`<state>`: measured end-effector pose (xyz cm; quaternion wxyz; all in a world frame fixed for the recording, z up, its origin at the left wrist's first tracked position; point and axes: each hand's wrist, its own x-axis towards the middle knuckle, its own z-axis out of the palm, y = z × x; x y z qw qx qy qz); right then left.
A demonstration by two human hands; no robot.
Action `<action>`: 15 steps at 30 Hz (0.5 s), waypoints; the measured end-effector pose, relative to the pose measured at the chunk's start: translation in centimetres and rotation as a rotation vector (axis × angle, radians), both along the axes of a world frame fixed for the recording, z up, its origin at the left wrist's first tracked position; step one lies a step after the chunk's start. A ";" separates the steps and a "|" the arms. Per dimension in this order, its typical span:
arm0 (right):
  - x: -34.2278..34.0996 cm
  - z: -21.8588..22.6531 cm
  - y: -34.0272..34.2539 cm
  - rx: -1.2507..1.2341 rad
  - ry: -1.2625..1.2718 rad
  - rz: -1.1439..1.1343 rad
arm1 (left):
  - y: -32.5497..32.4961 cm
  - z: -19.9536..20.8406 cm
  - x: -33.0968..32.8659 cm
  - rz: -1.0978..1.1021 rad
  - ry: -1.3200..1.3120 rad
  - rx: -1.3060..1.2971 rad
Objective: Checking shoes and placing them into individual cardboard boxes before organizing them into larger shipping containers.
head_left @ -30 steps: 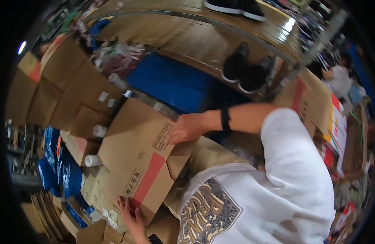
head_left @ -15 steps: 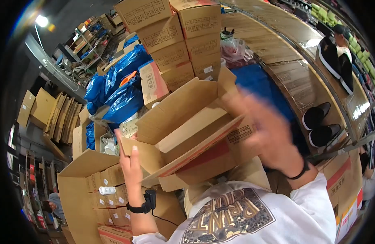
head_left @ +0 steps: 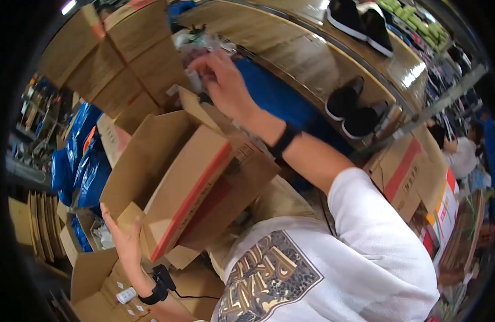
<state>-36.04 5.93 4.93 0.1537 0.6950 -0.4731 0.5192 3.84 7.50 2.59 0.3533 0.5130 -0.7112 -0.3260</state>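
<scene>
Grip: left hand [head_left: 125, 240] spread, thumb parted from the fingers, resting against the near end flap [head_left: 131, 213] of an open cardboard carton [head_left: 187, 180]; right hand [head_left: 226, 86] raised beyond the carton's far end, clear of it, its fingers loosely bent and holding nothing visible. The carton, marked with a red stripe, lies tilted before the person's torso, its mouth facing up and leftward. Upper left, stacked cartons [head_left: 134, 48]; below them, blue plastic bags [head_left: 89, 161]. Lower left, a larger open box [head_left: 91, 271] contains small boxes and a white roll [head_left: 126, 295]. Right, black slip-on shoes [head_left: 344, 99] with white soles stand on a shelf [head_left: 279, 70].
</scene>
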 end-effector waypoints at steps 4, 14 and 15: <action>1.7 -4.3 -2.2 0.742 -0.188 0.398 | -0.4 0.7 -0.2 -0.005 -0.226 -0.508; 1.9 -0.3 0.1 0.835 0.092 0.207 | 0.9 6.0 -4.4 -0.103 -0.876 -0.447; 2.4 0.9 0.9 0.837 0.100 0.198 | 1.2 8.6 -4.5 -0.185 -0.567 -0.077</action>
